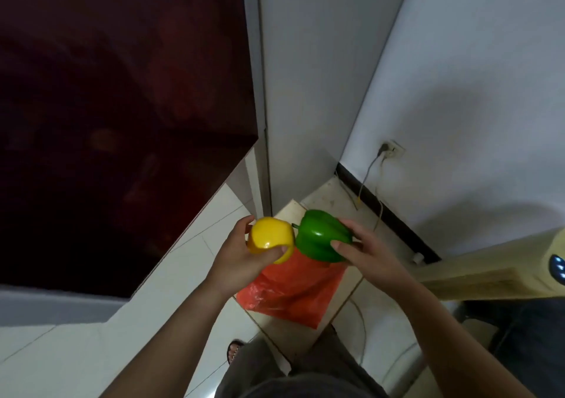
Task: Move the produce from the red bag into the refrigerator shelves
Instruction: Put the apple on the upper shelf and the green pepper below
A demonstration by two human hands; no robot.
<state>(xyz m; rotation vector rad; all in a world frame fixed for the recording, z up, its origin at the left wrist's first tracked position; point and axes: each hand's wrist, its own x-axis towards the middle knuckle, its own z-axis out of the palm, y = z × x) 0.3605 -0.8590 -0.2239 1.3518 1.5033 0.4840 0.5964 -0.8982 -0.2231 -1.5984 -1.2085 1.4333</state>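
My left hand (241, 257) grips a yellow bell pepper (270, 238), fingers curled around its far side and thumb across its front. My right hand (363, 251) grips a green bell pepper (321, 237), thumb on its near side. The two peppers touch side by side at chest height. Directly below them the red plastic bag (290, 290) lies crumpled and flat on the tiled floor. The refrigerator's dark red glossy door (107, 107) fills the left of the view and appears shut; no shelves show.
The fridge's white side panel (293, 76) stands behind the peppers. A white wall (458, 92) with a socket (393, 148) and a hanging cable is at right. A cream-coloured appliance (504, 269) stands at far right. My sandalled foot (234, 350) rests on the pale tiles.
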